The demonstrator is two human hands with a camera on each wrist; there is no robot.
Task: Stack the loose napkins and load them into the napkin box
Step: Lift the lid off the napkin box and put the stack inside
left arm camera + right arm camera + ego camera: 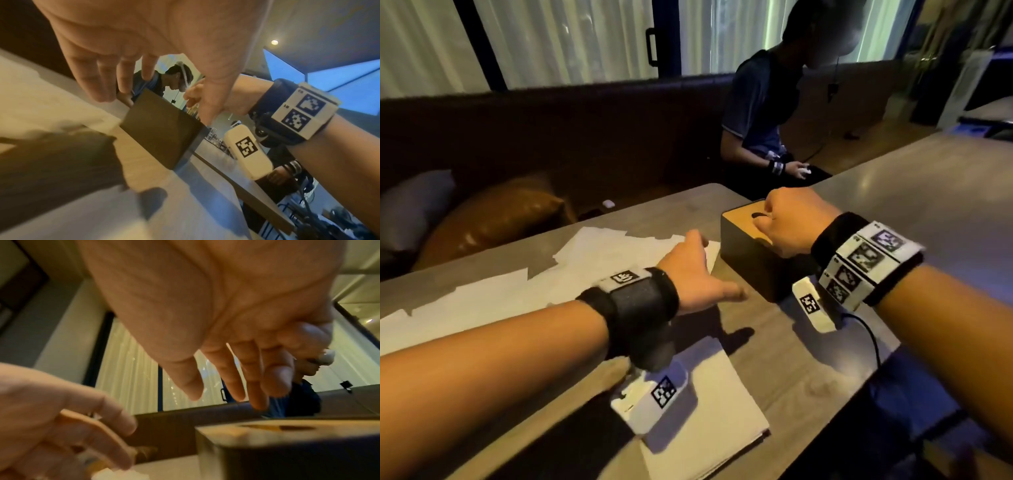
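The napkin box (748,253) is black with a wooden lid (739,219) that has an oval slot; it stands mid-table. My right hand (782,222) hovers over the lid; in the right wrist view its fingers (228,381) hang fairly straight above the box (287,447) and hold nothing. My left hand (690,263) reaches flat over the loose white napkins (517,291) just left of the box, fingers (102,84) extended near a napkin's edge (51,100) beside the box (160,129). A squared stack of napkins (709,411) lies near the front edge.
Another person (756,113) sits on the dark bench behind the table. Cushions (493,216) lie on the bench at left. A second table (928,192) adjoins on the right. A cable (869,335) hangs from my right wrist.
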